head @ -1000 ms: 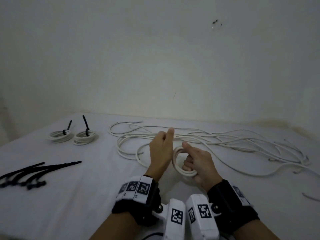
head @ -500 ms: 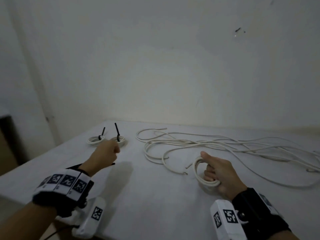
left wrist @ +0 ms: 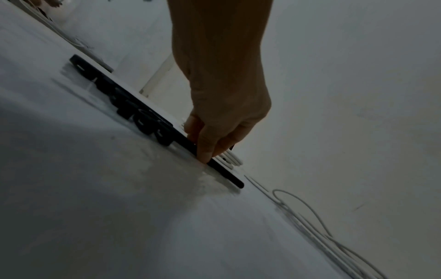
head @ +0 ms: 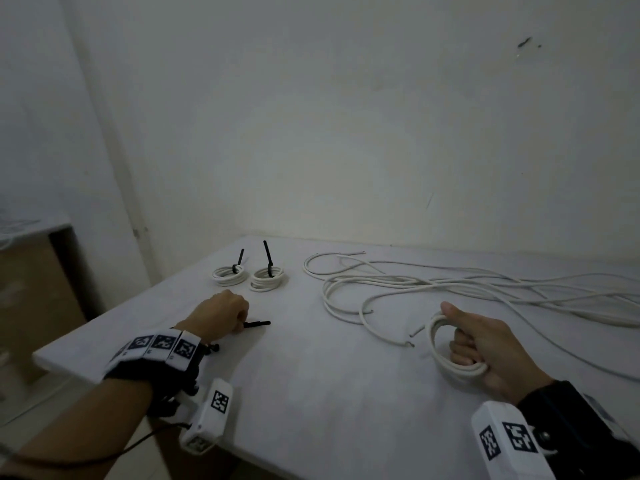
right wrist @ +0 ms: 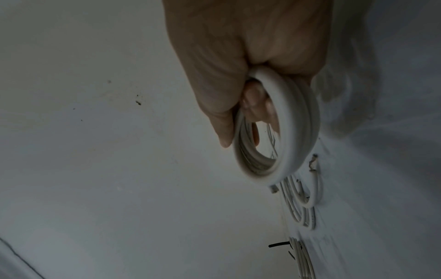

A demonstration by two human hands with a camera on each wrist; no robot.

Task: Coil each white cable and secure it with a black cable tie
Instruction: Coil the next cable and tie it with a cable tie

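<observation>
- R hand: fingers clamped on round white cable coil, held above counter.
- L hand: fingers pinch thin black plastic cable tie lying on counter.
- Advice: lift one tie only; keep coil loops tight.

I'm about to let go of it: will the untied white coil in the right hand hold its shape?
Probably not. The coil keeps its loops only under the right hand; its loose end juts out stiffly, suggesting springy cable. The tied coils stay compact.

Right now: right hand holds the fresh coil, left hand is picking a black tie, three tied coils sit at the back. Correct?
Not quite: the head view shows two tied coils at the back, not three. The right hand does hold the fresh coil, and the left hand is picking a black tie.
</observation>
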